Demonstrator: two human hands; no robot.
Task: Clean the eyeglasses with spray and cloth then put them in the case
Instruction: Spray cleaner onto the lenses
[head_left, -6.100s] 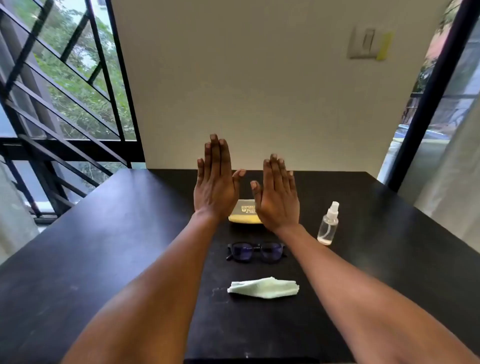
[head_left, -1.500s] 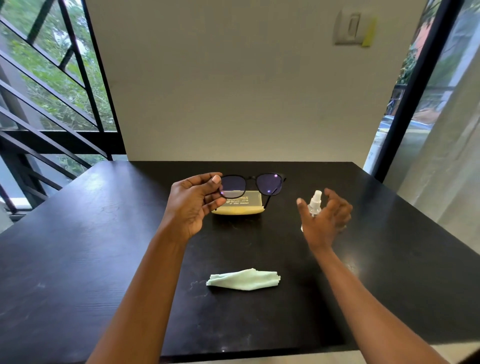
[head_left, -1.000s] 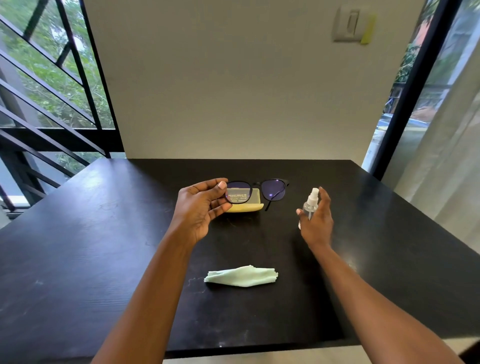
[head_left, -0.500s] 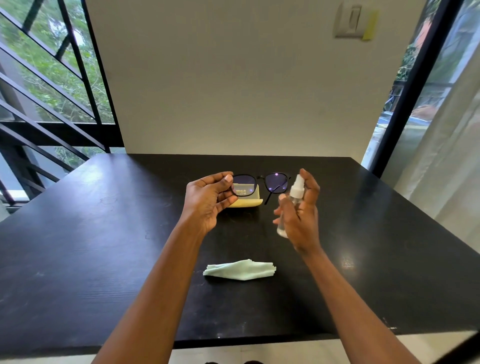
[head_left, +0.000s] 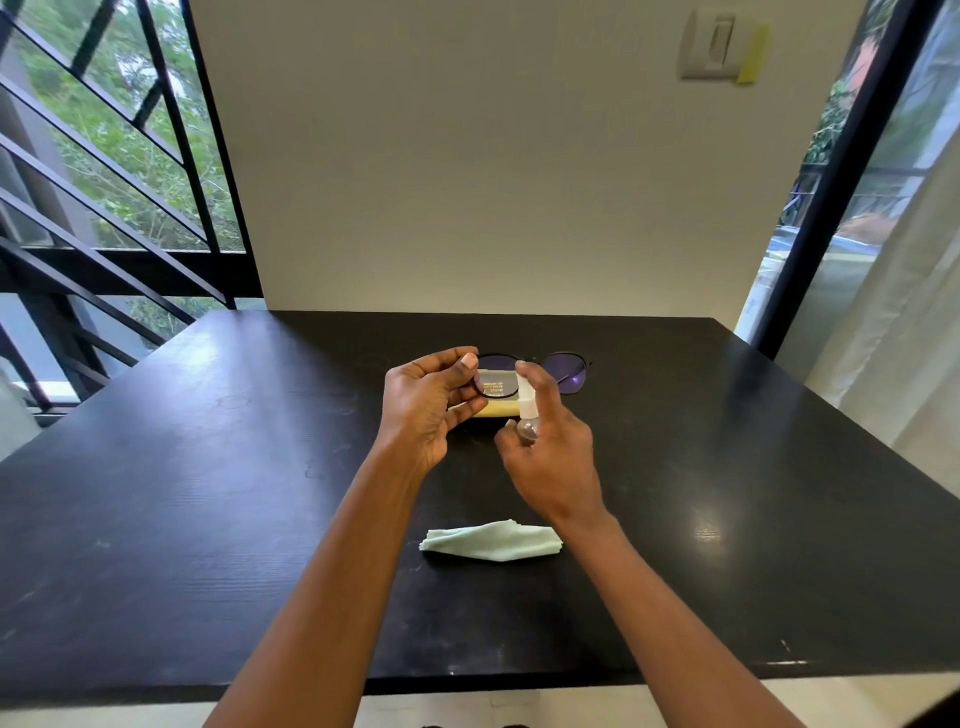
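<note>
My left hand (head_left: 428, 402) holds the black-framed eyeglasses (head_left: 569, 375) by their left end, lifted above the table with the tinted lenses facing me. My right hand (head_left: 553, 452) grips the small clear spray bottle (head_left: 527, 410), its white nozzle close to the left lens and my index finger on top. A yellow case (head_left: 493, 410) lies on the table behind the glasses, partly hidden by both hands. The folded pale green cloth (head_left: 491, 540) rests on the table nearer to me, below my right wrist.
The black table (head_left: 208, 493) stands against a cream wall (head_left: 493, 182). Black window bars rise at the left and a dark frame with a curtain at the right. The table's front edge runs just below my forearms.
My right hand picked the spray bottle up from the table's right side and brought it left, up to the glasses. My left hand kept the glasses raised.
</note>
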